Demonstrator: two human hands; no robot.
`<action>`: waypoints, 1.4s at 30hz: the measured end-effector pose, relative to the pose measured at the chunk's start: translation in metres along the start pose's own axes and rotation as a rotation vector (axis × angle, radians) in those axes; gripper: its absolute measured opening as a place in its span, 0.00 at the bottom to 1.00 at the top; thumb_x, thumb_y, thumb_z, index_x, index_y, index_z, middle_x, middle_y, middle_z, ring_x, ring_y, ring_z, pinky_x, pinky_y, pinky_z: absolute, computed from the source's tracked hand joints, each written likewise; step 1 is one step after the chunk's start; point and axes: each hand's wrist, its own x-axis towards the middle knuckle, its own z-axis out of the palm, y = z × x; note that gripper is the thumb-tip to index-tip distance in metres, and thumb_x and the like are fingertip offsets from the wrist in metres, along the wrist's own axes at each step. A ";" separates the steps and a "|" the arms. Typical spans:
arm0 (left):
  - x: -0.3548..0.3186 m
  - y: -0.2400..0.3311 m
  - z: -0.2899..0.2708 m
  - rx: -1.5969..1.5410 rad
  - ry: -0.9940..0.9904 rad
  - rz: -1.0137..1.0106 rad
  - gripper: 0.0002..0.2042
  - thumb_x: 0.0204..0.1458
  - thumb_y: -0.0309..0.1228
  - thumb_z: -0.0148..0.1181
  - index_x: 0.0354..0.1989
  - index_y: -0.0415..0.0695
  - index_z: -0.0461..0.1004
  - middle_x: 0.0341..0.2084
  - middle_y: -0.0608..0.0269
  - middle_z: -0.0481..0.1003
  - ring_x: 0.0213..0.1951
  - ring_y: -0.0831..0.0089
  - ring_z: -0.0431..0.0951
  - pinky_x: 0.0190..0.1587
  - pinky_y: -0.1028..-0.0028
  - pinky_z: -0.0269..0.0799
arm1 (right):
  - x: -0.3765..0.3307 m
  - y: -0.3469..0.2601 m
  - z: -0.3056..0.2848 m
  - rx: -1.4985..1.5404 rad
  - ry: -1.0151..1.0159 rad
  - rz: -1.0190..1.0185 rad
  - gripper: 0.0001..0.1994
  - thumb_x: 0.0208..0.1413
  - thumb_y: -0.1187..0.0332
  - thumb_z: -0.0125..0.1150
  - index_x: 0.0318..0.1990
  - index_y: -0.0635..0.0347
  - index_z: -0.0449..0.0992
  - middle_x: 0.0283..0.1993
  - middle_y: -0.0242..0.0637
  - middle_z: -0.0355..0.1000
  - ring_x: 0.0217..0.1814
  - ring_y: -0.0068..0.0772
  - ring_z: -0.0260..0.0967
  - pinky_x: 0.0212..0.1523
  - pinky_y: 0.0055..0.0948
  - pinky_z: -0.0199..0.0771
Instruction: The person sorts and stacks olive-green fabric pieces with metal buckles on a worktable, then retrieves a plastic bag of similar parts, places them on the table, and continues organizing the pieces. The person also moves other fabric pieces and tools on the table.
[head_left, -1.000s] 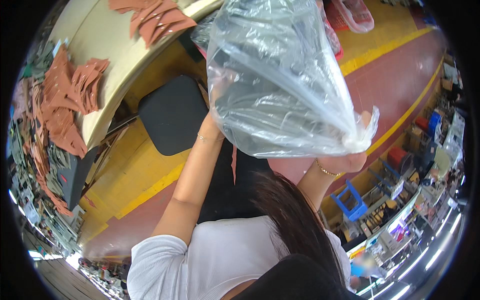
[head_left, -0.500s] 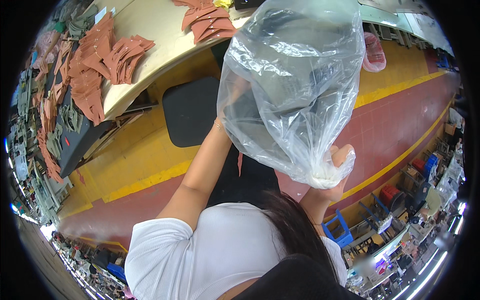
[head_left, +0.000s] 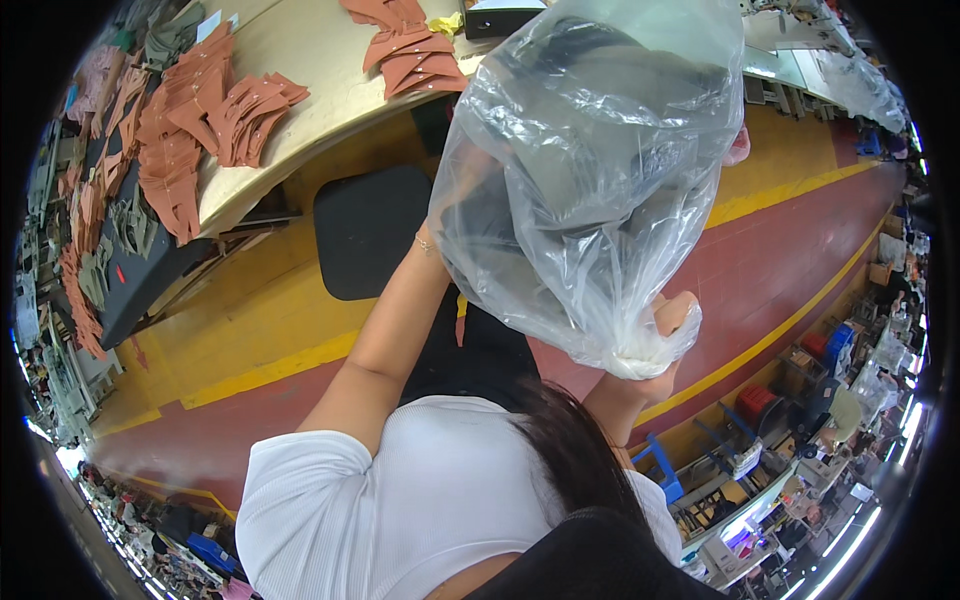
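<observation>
A large clear plastic bag (head_left: 590,190) is held up in front of me. Greyish-green and dark contents show dimly through its film; their kind I cannot make out. Its gathered, twisted end (head_left: 640,362) hangs lowest, and my right hand (head_left: 675,325) is closed around it. My left hand (head_left: 478,170) reaches up behind the bag's left side, blurred by the plastic, and its fingers are hidden.
A pale table (head_left: 300,45) at the upper left carries stacks of rust-coloured cut pieces (head_left: 185,130). Under its edge is a black stool seat (head_left: 372,232). Blue stools (head_left: 657,468) and cluttered workbenches stand at the right. A pink basket (head_left: 738,147) peeks out behind the bag.
My view has shifted slightly, so the bag and both arms appear a little further left. More of the pink basket is hidden behind the bag. My right hand's grip looks the same.
</observation>
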 end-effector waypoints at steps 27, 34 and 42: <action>-0.002 -0.006 0.006 0.037 0.040 -0.017 0.37 0.55 0.59 0.52 0.64 0.43 0.60 0.59 0.52 0.66 0.60 0.60 0.66 0.63 0.59 0.61 | -0.007 -0.020 -0.016 -0.114 -0.151 -0.051 0.16 0.36 0.75 0.66 0.25 0.55 0.60 0.25 0.32 0.62 0.27 0.26 0.57 0.33 0.25 0.58; -0.003 -0.010 0.008 0.031 0.058 -0.026 0.36 0.56 0.59 0.51 0.64 0.43 0.60 0.59 0.52 0.67 0.60 0.60 0.66 0.63 0.58 0.61 | -0.005 -0.021 -0.019 -0.061 -0.126 -0.015 0.16 0.36 0.76 0.65 0.25 0.55 0.60 0.25 0.31 0.60 0.27 0.25 0.55 0.33 0.24 0.57; 0.000 -0.016 0.006 0.010 0.071 -0.022 0.36 0.56 0.58 0.51 0.64 0.42 0.61 0.59 0.52 0.67 0.60 0.60 0.66 0.62 0.58 0.61 | -0.007 -0.018 -0.035 -0.101 -0.115 0.013 0.15 0.38 0.71 0.64 0.29 0.56 0.61 0.29 0.31 0.62 0.30 0.25 0.57 0.37 0.24 0.60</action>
